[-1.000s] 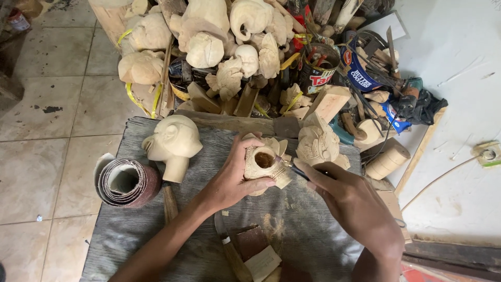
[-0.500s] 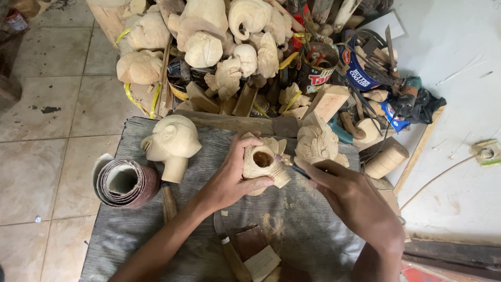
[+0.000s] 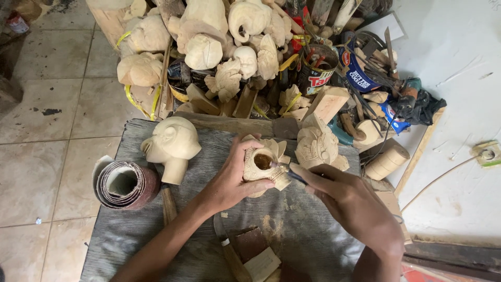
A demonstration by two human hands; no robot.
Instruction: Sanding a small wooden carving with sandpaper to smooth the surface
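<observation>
Two bare hands work over a grey cloth-covered board set on a tiled floor; the left hand is closed around a small pale wooden carving, fingers curled over its top and thumb pressed along its underside, so that the hollow dark opening of the piece faces up; the carving sits just above the cloth, near the middle of the board and slightly toward its far edge; the right hand is closed in a pinch on a thin dark tool, whose tip reaches the rim of the opening and touches the wood; a carved wooden head on a short neck stands upright to the left of the left hand, well apart from it; a roll of sandpaper lies on its side at the board's left edge, its open end facing the camera; a wooden tool handle lies just beside the roll; another carved piece with a ridged, ornate surface rests beyond the right hand, close to the held carving but whether they touch I cannot tell; small flat wood offcuts lie on the cloth between the forearms; a heap of rough pale carvings is piled past the far edge, alongside tins stuffed with tools.
</observation>
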